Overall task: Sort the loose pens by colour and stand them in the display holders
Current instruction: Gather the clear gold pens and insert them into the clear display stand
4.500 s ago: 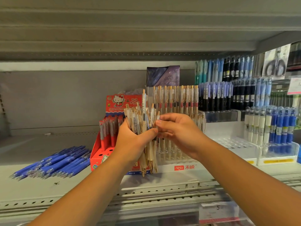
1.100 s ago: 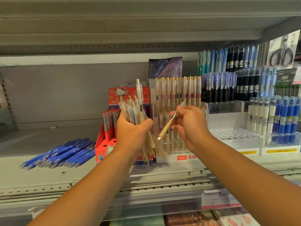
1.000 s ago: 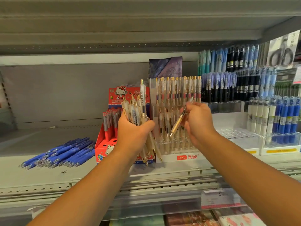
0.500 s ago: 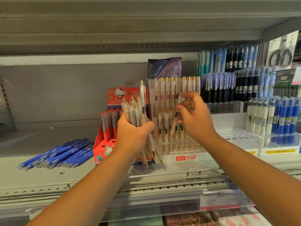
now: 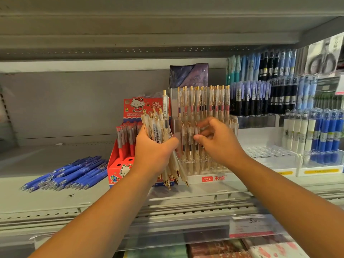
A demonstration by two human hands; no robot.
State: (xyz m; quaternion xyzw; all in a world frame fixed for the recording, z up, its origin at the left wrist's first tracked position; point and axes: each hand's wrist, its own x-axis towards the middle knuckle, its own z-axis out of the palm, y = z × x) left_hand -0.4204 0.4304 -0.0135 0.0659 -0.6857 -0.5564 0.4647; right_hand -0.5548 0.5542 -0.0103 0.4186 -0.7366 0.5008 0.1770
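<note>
Bundle of pens (image 5: 160, 130): translucent frosted barrels, gold clips, gold push-buttons, gold tips, barcode stickers on several. Left hand (image 5: 154, 155) is wrapped round the bundle at mid-barrel, fingers and thumb curled tight; buttons fan out toward twelve o'clock and tips hang out below the fist toward five o'clock. One pen stands taller than the others.

Right hand (image 5: 220, 144) sits at three o'clock of the bundle, close but not touching it. Its fingers are loosely bent and parted, with nothing visibly held, hovering in front of the display holder (image 5: 214, 178).

Holder: clear tiered rack on a white base with a red label. Matching gold pens (image 5: 204, 101) stand upright in its rows, buttons up; some show pink or dark inner sections.

Red cartoon-cat box (image 5: 138, 107) at nine o'clock of the holder holds red pens. Loose blue pens (image 5: 70, 172) lie in a flat heap on the shelf (image 5: 46, 198), further out at nine o'clock. Racks of blue and black pens (image 5: 260, 94) stand at three o'clock.
</note>
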